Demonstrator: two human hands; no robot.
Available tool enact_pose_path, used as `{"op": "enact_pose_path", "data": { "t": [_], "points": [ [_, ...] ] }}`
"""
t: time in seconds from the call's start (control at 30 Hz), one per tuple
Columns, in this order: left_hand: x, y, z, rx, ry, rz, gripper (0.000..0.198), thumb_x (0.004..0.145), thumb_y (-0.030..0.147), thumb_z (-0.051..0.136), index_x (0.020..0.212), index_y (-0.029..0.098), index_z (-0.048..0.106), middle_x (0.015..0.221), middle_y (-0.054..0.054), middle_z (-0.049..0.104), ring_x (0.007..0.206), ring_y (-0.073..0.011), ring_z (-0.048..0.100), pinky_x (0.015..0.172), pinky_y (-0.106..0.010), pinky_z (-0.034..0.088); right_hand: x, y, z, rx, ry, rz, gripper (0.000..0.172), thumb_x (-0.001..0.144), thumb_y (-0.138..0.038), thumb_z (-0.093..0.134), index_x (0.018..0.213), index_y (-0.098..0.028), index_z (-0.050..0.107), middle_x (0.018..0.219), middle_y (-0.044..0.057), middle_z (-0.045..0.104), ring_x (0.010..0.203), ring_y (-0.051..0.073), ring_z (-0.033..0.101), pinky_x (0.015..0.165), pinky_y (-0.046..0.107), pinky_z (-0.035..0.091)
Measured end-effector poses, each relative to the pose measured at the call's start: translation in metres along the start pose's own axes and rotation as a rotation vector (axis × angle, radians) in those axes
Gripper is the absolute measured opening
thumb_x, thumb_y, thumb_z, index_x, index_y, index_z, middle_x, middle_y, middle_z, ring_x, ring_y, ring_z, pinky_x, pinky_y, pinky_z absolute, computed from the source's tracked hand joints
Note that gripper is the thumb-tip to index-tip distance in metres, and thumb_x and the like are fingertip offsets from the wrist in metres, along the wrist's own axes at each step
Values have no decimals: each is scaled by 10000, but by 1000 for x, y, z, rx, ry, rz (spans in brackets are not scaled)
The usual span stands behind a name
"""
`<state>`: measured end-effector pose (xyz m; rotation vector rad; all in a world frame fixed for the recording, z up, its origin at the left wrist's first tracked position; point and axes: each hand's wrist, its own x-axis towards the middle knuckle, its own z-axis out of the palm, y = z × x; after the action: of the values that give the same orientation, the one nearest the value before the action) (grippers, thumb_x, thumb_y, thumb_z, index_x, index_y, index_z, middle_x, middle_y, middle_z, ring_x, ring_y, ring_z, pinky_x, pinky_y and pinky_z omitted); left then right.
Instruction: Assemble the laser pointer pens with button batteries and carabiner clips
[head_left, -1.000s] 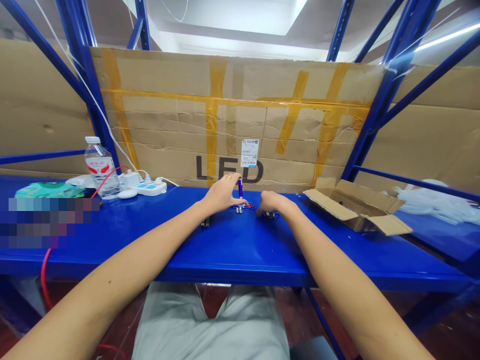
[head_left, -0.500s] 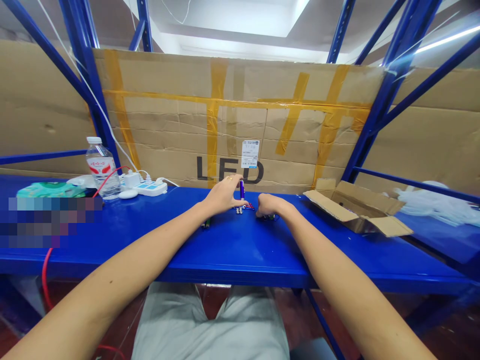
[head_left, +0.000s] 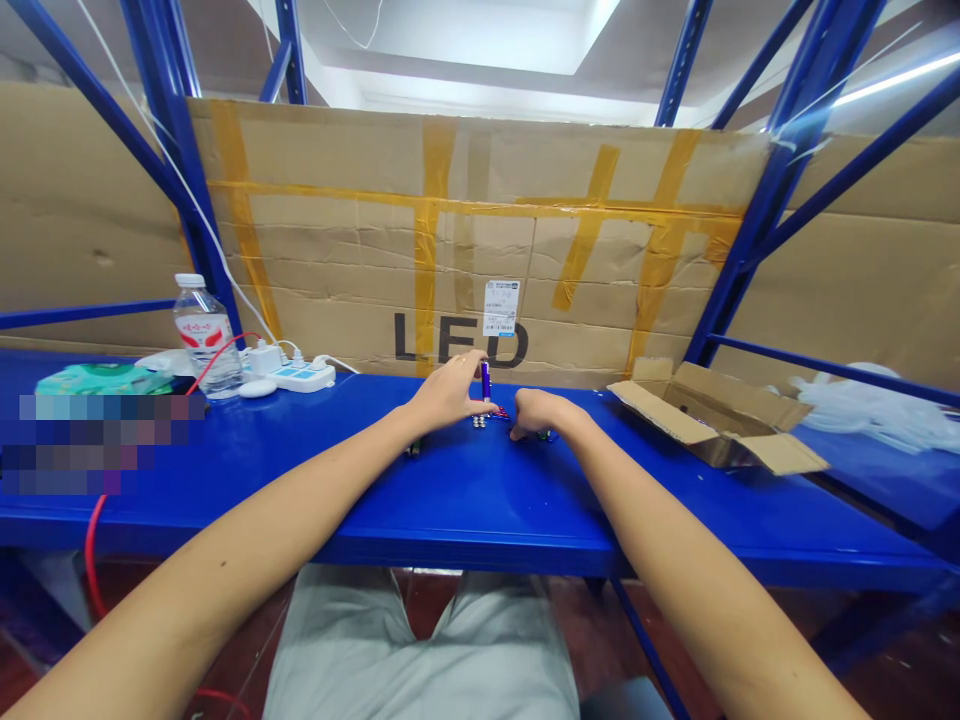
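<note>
My left hand (head_left: 454, 393) holds a small purple metal tube (head_left: 486, 381) upright, its thumb at the lower end and a finger at the top. Just below it, several small silver round pieces (head_left: 479, 421) lie in a cluster on the blue table (head_left: 450, 510). A red item (head_left: 500, 412) rests beside them. My right hand (head_left: 534, 412) is closed, fingertips down at the tabletop; what it pinches is hidden. Small dark and green things (head_left: 545, 436) show partly under that hand. Near my left wrist sits a small dark item (head_left: 412, 448), partly covered by the arm.
An open cardboard box (head_left: 709, 420) stands at the right. To the left are a water bottle (head_left: 206, 340), a white power strip (head_left: 300, 375), a green packet (head_left: 105, 379) and a red cable (head_left: 91, 550). A large cardboard panel (head_left: 345, 260) rises behind the table.
My right hand has shifted slightly, its fingertips a little lower and left, and more green shows beneath it. My left hand keeps the purple tube in nearly the same place.
</note>
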<state>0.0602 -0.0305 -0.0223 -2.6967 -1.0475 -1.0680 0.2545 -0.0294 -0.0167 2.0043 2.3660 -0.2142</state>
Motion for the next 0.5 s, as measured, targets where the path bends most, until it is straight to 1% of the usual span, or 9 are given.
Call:
{"op": "enact_pose_path", "data": {
  "t": [0.17, 0.27, 0.33, 0.4, 0.5],
  "points": [
    [0, 1, 0, 3, 0, 12, 671, 720, 465, 761, 1233, 196, 422, 1115, -106, 628, 1080, -272, 589, 891, -399, 491, 2, 1, 1, 3, -32, -47, 195, 634, -301, 785, 641, -158, 653, 654, 67, 668, 620, 201, 619, 536, 285, 415],
    [-1, 1, 0, 4, 2, 14, 663, 722, 469, 758, 1227, 199, 426, 1109, -103, 629, 1072, -274, 589, 881, -403, 488, 0, 3, 0, 45, -47, -82, 144, 628, -241, 769, 642, -150, 659, 673, 52, 673, 616, 177, 610, 524, 264, 398],
    [0, 0, 0, -18, 12, 14, 653, 716, 455, 765, 1215, 195, 432, 1101, -104, 626, 1058, -268, 591, 881, -404, 484, -2, 3, -2, 115, -32, -110, 108, 662, -211, 743, 641, -147, 659, 656, 46, 670, 598, 158, 598, 509, 248, 383],
    [1, -2, 2, -71, 29, 4, 645, 704, 447, 775, 1193, 196, 439, 1074, -96, 627, 1026, -258, 596, 870, -399, 483, -4, 4, -5, 270, 23, -150, 146, 741, -242, 705, 647, -148, 645, 647, 51, 671, 582, 142, 594, 488, 230, 375],
    [2, -4, 5, -214, 56, -37, 654, 685, 447, 789, 1175, 205, 431, 987, -61, 634, 924, -226, 609, 795, -364, 485, -6, 6, -9, 689, 91, -199, 239, 852, -334, 636, 699, -157, 585, 697, 76, 697, 574, 132, 621, 465, 208, 400]
  ]
}}
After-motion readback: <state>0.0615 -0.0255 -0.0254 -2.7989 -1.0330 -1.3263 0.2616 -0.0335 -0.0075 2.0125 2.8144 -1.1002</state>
